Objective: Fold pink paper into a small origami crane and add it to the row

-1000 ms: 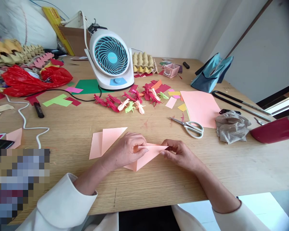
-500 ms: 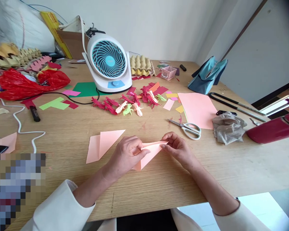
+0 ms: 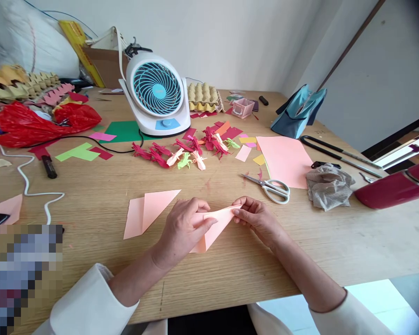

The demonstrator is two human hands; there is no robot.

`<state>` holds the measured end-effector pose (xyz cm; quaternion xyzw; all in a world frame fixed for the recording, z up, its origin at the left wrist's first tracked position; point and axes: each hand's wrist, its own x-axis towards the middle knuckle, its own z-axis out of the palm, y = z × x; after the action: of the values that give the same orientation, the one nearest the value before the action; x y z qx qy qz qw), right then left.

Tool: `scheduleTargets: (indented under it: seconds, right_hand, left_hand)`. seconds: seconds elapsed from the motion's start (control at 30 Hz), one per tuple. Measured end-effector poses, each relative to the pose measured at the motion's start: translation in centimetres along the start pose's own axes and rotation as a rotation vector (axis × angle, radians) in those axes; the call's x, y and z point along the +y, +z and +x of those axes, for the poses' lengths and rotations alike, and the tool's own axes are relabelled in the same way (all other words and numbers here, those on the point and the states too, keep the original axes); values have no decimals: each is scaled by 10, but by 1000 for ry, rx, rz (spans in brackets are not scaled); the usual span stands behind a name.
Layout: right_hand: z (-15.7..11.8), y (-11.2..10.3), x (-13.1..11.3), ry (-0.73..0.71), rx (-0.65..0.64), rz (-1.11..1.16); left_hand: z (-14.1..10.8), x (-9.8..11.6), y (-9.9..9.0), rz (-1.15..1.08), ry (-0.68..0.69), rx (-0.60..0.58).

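Note:
Between my two hands is a sheet of pale pink paper (image 3: 217, 226), folded over and raised a little off the table. My left hand (image 3: 185, 226) pinches its left part, thumb on the near face, and hides much of that side. At the pointed right corner, my right hand (image 3: 254, 217) grips the paper between thumb and fingers. A second folded pink paper (image 3: 150, 210) lies flat on the table to the left of my left hand. Scissors with white handles (image 3: 273, 190) rest beyond my right hand, blades pointing left.
Several folded paper figures (image 3: 185, 151) lie in front of a white fan (image 3: 160, 93). Pink sheets (image 3: 286, 160), a crumpled grey cloth (image 3: 328, 186) and a dark red bottle (image 3: 393, 188) are on the right. A black marker (image 3: 49, 166) and a white cable (image 3: 27, 179) lie left.
The upper edges of the folded paper have come closer together between my hands. My left hand has shifted slightly and its fingers lie flatter over the paper. My right hand keeps its corner.

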<state>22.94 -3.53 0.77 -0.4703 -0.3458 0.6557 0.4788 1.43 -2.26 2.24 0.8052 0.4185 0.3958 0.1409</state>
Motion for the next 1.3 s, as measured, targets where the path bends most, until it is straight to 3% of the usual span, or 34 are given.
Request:
scheduleTargets:
  seconds: [0.43,0.77,1.3]
  right_hand:
    - [0,-1,0,30,2,40]
    - [2,-5,3,27,-19,97]
    - [1,-5,2,5,7,76]
  left_hand:
    - [4,1,-3,-85,-63,-103]
    - [5,3,-5,-118,-35,-86]
    - [6,3,-7,-136,-104,-117]
